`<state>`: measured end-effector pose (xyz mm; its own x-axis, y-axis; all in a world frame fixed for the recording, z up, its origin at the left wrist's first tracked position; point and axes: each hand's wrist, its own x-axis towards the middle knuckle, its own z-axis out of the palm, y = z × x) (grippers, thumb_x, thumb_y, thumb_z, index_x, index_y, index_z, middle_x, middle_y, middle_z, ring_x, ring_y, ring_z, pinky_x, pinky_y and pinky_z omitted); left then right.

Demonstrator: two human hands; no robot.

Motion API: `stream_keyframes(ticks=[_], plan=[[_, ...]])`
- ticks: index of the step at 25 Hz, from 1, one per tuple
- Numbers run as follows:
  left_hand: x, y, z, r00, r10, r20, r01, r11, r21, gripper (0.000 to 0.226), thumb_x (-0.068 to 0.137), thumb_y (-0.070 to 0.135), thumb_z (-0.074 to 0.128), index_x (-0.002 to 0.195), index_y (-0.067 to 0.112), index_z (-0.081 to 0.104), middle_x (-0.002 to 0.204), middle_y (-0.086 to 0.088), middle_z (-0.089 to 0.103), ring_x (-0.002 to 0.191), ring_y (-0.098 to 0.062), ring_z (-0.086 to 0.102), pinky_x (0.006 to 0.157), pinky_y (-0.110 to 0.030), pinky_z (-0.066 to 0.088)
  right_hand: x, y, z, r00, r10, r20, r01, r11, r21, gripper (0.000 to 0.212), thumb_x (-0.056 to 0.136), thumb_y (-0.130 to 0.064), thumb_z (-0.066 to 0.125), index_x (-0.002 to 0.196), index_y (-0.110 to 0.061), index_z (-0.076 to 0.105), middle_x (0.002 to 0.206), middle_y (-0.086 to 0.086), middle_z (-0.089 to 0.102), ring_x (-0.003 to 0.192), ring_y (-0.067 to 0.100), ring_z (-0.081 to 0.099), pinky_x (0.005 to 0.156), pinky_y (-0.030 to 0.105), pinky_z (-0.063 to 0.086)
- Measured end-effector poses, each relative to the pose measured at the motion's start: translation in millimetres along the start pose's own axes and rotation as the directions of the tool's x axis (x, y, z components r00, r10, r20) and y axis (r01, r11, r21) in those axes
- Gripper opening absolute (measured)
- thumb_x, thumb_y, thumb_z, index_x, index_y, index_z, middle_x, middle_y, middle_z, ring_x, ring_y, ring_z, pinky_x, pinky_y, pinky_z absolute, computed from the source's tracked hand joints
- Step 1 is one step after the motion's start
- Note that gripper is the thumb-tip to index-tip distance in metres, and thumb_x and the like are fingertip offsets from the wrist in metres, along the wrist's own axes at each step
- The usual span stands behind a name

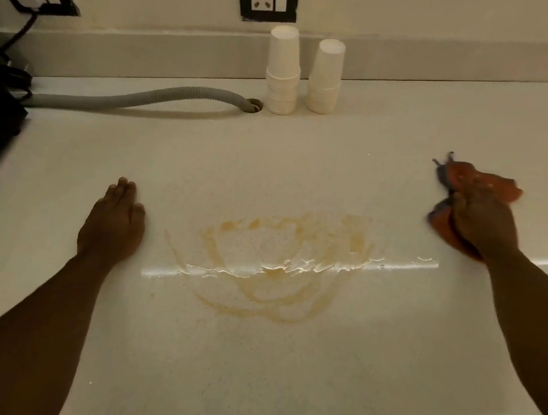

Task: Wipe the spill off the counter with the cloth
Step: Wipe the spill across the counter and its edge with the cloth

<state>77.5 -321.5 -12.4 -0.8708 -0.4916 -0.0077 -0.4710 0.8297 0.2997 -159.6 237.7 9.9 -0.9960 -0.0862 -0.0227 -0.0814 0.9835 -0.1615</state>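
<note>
Right hand [484, 223] bunches the cloth [475, 183], seemingly touching the counter [270, 172], right of the spill [275, 266]

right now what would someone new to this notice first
The brownish spill, smeared in loops across the middle of the pale counter, draws the eye first. Next comes the orange cloth bunched in the right hand, off to the spill's right, while the left hand lies flat to its left. Two stacks of white paper cups stand by the back wall.
</note>
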Motion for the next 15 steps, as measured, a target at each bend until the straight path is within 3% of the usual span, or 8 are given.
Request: stream_keyframes(ticks=[3,5,9,12,15], plan=[[-15.4,3.3,2.6,1.000,0.004,-0.012,-0.003,0.999,0.044,0.062,0.095,0.032,0.021,0.152,0.008,0.021,0.162,-0.009,0.016,0.149,-0.024,0.012,0.120,-0.037,0.009,-18.1,-2.2,-2.3,0.992,0.121,-0.034,-0.123,0.990,-0.065,0.054,0.103,-0.033,0.030,0.152,-0.012,0.030,0.154,0.022,0.039,0.139,0.043,0.038,0.114,0.059,0.031],[-19.9,3.4,5.0,0.999,-0.015,-0.029,0.017,0.998,0.066,0.064,0.092,0.032,0.020,0.152,0.009,0.022,0.161,-0.009,0.017,0.149,-0.025,0.014,0.119,-0.039,0.011,-25.2,-37.0,-5.2,0.996,0.075,-0.040,-0.079,0.992,-0.103,0.061,0.097,-0.039,0.024,0.149,-0.009,0.033,0.149,0.024,0.042,0.135,0.046,0.042,0.108,0.061,0.036],[-21.3,10.2,6.7,0.998,-0.052,-0.036,0.055,0.997,0.059,0.053,0.100,0.021,0.029,0.151,0.008,0.023,0.161,-0.010,0.017,0.149,-0.027,0.014,0.120,-0.040,0.012,-30.9,-135.1,8.9,0.981,-0.174,0.082,0.183,0.977,-0.113,0.087,0.079,-0.049,0.003,0.154,-0.011,0.028,0.157,0.018,0.034,0.142,0.042,0.034,0.112,0.055,0.031],[-23.8,14.0,3.8,0.997,-0.066,-0.028,0.067,0.996,0.052,0.052,0.101,0.017,0.031,0.151,0.007,0.022,0.161,-0.010,0.017,0.149,-0.026,0.013,0.120,-0.038,0.010,-41.1,-182.3,24.9,0.925,-0.347,0.157,0.354,0.935,-0.020,0.069,0.095,-0.048,0.015,0.158,-0.022,0.014,0.166,0.007,0.017,0.152,0.032,0.017,0.121,0.052,0.017],[-24.5,13.8,2.5,0.997,-0.061,-0.038,0.063,0.997,0.043,0.051,0.102,0.016,0.032,0.151,0.006,0.024,0.161,-0.011,0.018,0.149,-0.027,0.014,0.120,-0.039,0.011,-59.6,-160.9,34.6,0.843,-0.503,0.192,0.509,0.860,0.018,0.056,0.104,-0.044,0.013,0.158,-0.032,0.006,0.168,-0.004,0.007,0.154,0.019,0.007,0.124,0.046,0.008]])
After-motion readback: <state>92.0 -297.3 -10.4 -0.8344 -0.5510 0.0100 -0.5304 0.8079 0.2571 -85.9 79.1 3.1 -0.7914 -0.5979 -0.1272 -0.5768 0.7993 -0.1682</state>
